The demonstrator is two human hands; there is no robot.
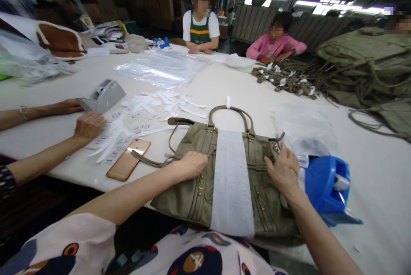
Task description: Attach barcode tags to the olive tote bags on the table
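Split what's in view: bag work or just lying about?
Likely the job:
olive handbag, with left hand and right hand on it
white strip down its front
blue dispenser by the right hand

Apparently just lying about:
phone left of the handbag
brown item with pale trim

The bag (186, 196) is olive green with brass-coloured fittings (201, 182) and a greyish-white band (233, 181) down its front. Around it sit a rose-gold phone (128, 160) at nine o'clock, white tags (117, 138) (some barred in black) toward ten, a green apron (199, 35) striped yellow-orange at twelve, a pink top (294, 46) at one, a bright blue dispenser (317, 183) at three, and a pale pink shirt (195, 258) with dark round motifs at six.
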